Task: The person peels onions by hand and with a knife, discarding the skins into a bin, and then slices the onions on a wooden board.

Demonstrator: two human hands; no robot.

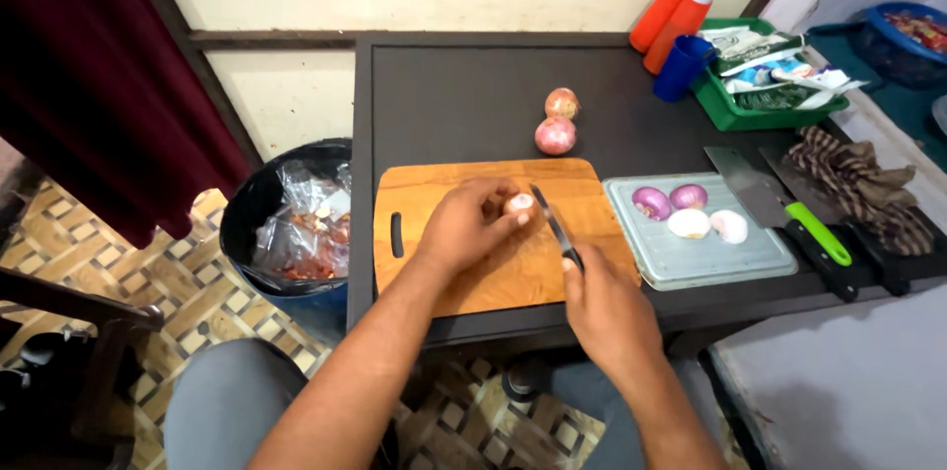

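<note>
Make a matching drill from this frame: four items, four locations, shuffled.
Items:
1. knife
2. peeled onion halves
3. two whole unpeeled onions
4. orange squeeze bottles

Locations:
A. on the bare dark table behind the wooden cutting board
B. far right corner of the table, beside the blue cup
C. in the right hand, blade pointing at the onion held by the left hand
D. on the grey tray right of the board

Pairs: 1-C, 2-D, 3-A, 4-B
</note>
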